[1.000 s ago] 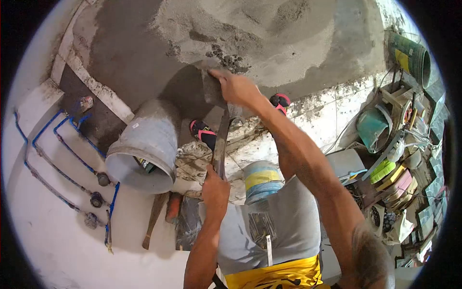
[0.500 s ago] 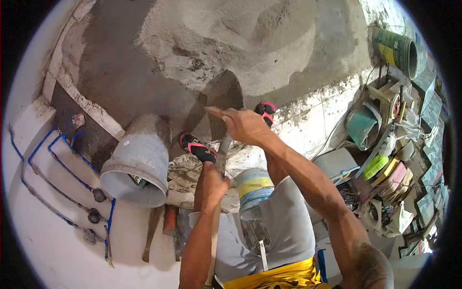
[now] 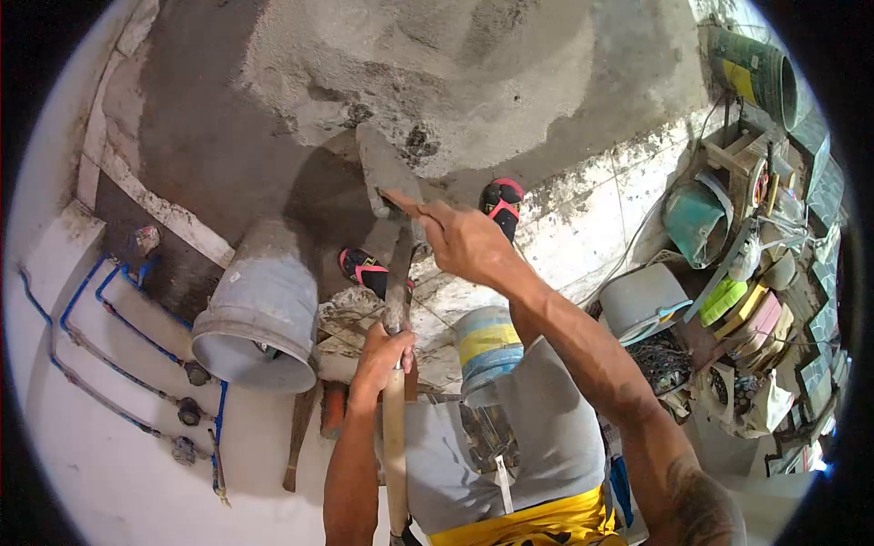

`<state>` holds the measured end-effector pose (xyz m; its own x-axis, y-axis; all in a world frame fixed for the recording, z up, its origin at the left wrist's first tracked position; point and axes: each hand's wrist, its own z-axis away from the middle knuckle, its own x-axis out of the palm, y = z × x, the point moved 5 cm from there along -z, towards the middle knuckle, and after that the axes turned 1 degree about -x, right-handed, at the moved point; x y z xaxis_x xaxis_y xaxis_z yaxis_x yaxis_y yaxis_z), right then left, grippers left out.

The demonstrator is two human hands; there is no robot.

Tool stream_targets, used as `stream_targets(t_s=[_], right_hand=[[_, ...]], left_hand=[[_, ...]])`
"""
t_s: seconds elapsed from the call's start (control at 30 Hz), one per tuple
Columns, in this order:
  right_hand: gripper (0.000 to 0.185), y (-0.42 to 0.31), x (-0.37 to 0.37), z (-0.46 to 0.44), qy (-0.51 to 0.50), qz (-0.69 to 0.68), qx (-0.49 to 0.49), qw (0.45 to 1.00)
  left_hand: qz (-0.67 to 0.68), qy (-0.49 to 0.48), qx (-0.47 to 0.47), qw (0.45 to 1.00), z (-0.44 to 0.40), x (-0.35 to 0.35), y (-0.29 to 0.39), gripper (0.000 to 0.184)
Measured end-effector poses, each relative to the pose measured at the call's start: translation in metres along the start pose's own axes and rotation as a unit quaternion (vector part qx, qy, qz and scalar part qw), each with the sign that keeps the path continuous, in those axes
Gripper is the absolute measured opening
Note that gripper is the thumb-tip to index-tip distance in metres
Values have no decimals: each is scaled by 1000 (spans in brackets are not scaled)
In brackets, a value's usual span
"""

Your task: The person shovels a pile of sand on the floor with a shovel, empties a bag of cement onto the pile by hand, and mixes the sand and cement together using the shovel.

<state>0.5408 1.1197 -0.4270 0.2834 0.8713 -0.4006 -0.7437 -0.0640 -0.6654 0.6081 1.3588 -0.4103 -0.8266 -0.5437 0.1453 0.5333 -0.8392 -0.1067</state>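
Note:
My left hand [image 3: 384, 358] is wrapped round the long handle of a shovel [image 3: 393, 437], in front of my left thigh. Higher up, my right hand [image 3: 464, 241] is closed on a short piece of wood [image 3: 401, 200] that lies against the shovel blade [image 3: 386, 168]. The grey blade is tilted over the near edge of a pile of dry mix [image 3: 364, 64], beside some dark clumps. My feet, in black and pink sandals [image 3: 503, 202], stand on either side of the blade's near end.
A large grey bucket [image 3: 257, 318] lies tipped at the left, near blue pipes [image 3: 82, 337] on the white wall. A blue and yellow bucket [image 3: 487, 346] is between my legs. Green buckets [image 3: 696, 223], a grey bucket [image 3: 642, 300] and assorted tools crowd the right side.
The blade swung right and down over the pile's edge, then back left, turning to a steeper tilt. My left hand is now lower and further left on the handle; my right hand stays near the blade.

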Motion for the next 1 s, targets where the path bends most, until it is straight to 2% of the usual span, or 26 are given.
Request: stream_targets(t_s=[0.03, 0.1, 0.17, 0.2, 0.27, 0.33, 0.4, 0.5, 0.57, 0.63, 0.73, 0.77, 0.8, 0.9, 0.97, 1.0], right_hand=[[31, 12, 10, -18, 2, 34, 8, 999], [28, 25, 22, -70, 74, -16, -53, 996], [30, 58, 47, -133, 22, 21, -30, 999], [30, 69, 48, -140, 35, 32, -26, 999], [32, 81, 56, -138, 46, 47, -10, 998], [36, 20, -3, -55, 44, -10, -76, 996], [38, -2, -6, -7, 45, 15, -83, 995], [39, 4, 0, -40, -11, 16, -50, 999], [35, 23, 22, -110, 47, 37, -121, 991], [34, 33, 24, -150, 50, 96, -133, 985], [32, 52, 20, -126, 13, 73, -61, 995], [29, 38, 3, -86, 13, 25, -59, 998], [33, 19, -15, -53, 16, -23, -59, 998], [33, 23, -7, -40, 12, -19, -52, 998], [28, 63, 29, -107, 3, 43, -12, 999], [27, 99, 65, -152, -58, 149, -116, 980]], left_hand=[[-7, 7, 1, 1000, 0, 0, -1, 12], [-43, 34, -6, 998, 0, 2, -1, 12], [-42, 27, 4, 999, 6, 5, 7, 11], [-40, 16, 11, 999, 3, 6, 12, 11], [-32, -1, 9, 999, 6, 4, 9, 12], [-42, -2, 6, 999, 5, 3, 1, 12], [-39, 1, 16, 999, -3, 5, 2, 10], [-65, 17, 40, 997, 1, 5, 3, 7], [-97, 46, 42, 993, 0, 2, 3, 7], [-121, 29, 50, 991, -6, 2, 2, 9], [-104, 30, 53, 993, -11, -2, -9, 12], [-141, 44, 1, 989, -13, -4, -12, 12], [-114, 31, 14, 993, -14, 0, -7, 12], [-83, 12, 25, 996, -9, 1, -10, 12], [-80, 32, 24, 996, -4, 0, -6, 9], [-79, 42, 28, 996, -3, 1, 0, 7]])
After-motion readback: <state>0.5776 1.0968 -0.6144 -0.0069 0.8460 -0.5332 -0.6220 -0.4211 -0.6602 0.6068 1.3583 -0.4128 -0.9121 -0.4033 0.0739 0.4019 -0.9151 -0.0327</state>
